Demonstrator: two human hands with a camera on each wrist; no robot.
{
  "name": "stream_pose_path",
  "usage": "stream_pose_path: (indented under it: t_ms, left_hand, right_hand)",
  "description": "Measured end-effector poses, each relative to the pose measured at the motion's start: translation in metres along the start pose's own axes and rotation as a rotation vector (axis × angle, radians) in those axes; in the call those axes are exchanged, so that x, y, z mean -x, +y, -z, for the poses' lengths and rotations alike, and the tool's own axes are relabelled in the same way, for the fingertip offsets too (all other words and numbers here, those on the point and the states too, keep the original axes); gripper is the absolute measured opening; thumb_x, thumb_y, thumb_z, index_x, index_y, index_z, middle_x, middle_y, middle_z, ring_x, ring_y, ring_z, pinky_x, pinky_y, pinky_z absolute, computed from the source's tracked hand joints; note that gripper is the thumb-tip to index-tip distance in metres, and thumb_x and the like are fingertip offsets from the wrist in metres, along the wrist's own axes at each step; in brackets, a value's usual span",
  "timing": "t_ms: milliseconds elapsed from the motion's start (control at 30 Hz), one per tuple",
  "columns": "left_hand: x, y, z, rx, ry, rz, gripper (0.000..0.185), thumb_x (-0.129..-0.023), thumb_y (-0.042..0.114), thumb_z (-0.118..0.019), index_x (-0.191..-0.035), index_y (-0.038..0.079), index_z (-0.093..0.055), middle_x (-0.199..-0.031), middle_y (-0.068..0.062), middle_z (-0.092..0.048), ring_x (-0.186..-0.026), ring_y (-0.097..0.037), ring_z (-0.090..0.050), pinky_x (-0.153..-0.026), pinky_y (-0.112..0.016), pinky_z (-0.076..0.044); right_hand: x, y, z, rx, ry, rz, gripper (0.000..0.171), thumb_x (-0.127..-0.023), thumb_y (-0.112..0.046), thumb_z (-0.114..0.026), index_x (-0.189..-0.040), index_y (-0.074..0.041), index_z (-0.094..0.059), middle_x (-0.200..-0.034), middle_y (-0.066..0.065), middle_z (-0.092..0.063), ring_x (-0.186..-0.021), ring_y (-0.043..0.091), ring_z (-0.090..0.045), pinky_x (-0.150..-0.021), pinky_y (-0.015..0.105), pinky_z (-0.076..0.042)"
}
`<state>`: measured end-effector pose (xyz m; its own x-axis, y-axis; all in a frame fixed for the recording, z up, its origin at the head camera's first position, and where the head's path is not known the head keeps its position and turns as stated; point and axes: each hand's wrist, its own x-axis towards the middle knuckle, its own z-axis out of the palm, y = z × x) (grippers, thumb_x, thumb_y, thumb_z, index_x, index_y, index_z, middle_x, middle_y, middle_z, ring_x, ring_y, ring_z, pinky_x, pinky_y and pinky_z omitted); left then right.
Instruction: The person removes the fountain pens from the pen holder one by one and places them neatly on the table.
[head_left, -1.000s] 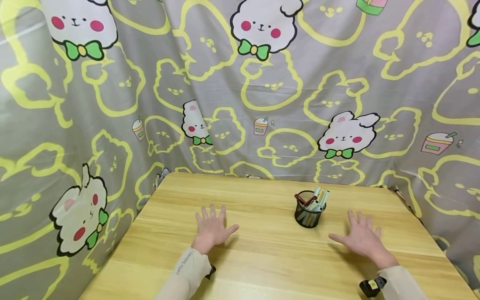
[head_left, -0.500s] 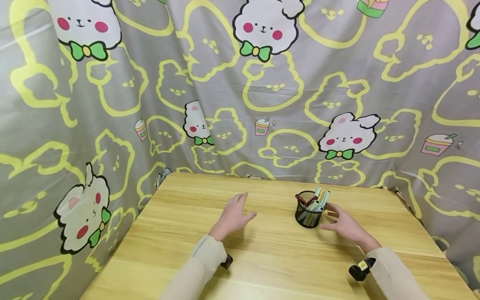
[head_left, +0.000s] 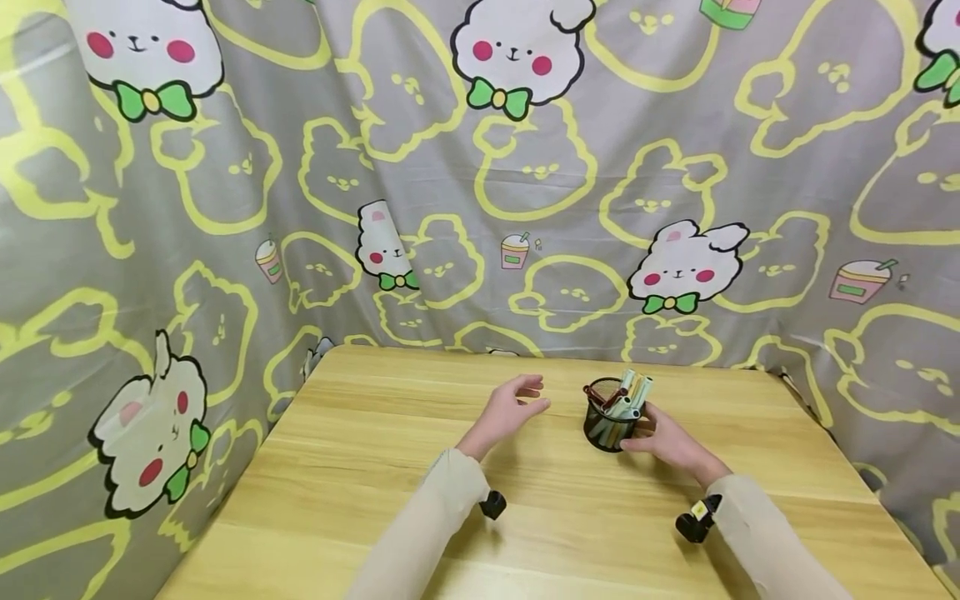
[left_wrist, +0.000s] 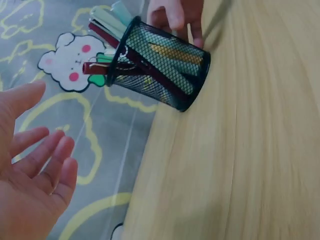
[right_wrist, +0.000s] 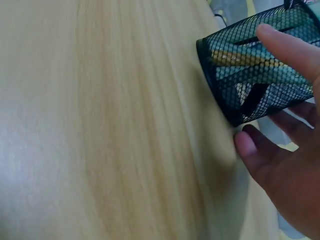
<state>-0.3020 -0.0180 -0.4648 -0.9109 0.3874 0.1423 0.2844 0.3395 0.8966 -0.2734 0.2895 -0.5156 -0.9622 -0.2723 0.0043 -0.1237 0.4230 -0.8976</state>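
Black mesh pen cup (head_left: 610, 422) sits mid-table (head_left: 375, 500) stuffed with pens, my right hand (head_left: 670, 442) wrapping fingers round it, probably steadying it, while my left hand (head_left: 506, 412) hovers beside, fingers loosely spread.

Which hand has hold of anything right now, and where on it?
The right hand grips the mesh pen holder round its side wall; the left hand holds nothing.

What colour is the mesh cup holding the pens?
The mesh cup is black, seen best in the left wrist view.
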Motion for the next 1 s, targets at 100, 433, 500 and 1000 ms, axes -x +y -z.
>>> stream_pose_path:
  t_ms: [100,433,500,1000]
  left_hand:
    - [-0.009,-0.001,-0.007,0.071,-0.010,0.006,0.043,-0.089,0.023,-0.068,-0.130,0.012,-0.056,-0.121,-0.005,-0.061,-0.105,-0.017,-0.058,-0.082,-0.029,-0.051]
    - [-0.030,0.008,-0.036,0.139,-0.047,-0.031,0.042,-0.087,0.017,-0.070,-0.126,0.010,-0.059,-0.118,-0.007,-0.062,-0.100,-0.015,-0.060,-0.077,-0.023,-0.052]
    - [-0.032,0.011,-0.041,0.138,-0.052,-0.032,0.041,-0.087,0.017,-0.071,-0.126,0.010,-0.060,-0.116,-0.005,-0.063,-0.099,-0.015,-0.061,-0.076,-0.023,-0.052]
    - [-0.044,0.008,-0.059,0.145,-0.009,-0.056,0.024,-0.088,0.015,-0.069,-0.111,0.007,-0.069,-0.099,0.005,-0.067,-0.088,-0.007,-0.060,-0.071,-0.022,-0.052]
  right_hand:
    - [-0.005,0.001,0.000,0.013,0.003,0.018,0.090,-0.078,-0.017,-0.078,-0.144,0.007,-0.022,-0.141,0.033,-0.033,-0.121,0.051,-0.040,-0.101,0.060,-0.030]
    - [-0.022,0.008,-0.002,0.043,-0.034,0.139,0.073,-0.075,-0.013,-0.081,-0.135,0.005,-0.043,-0.128,0.022,-0.054,-0.119,0.036,-0.048,-0.102,0.042,-0.036]
    - [-0.024,0.010,-0.002,0.045,-0.058,0.154,0.072,-0.075,-0.014,-0.081,-0.135,0.004,-0.045,-0.128,0.020,-0.055,-0.119,0.034,-0.048,-0.101,0.032,-0.036]
    - [-0.022,0.018,0.006,-0.032,-0.146,0.103,0.073,-0.075,-0.006,-0.078,-0.135,0.011,-0.038,-0.126,0.025,-0.053,-0.113,0.028,-0.052,-0.098,0.032,-0.037]
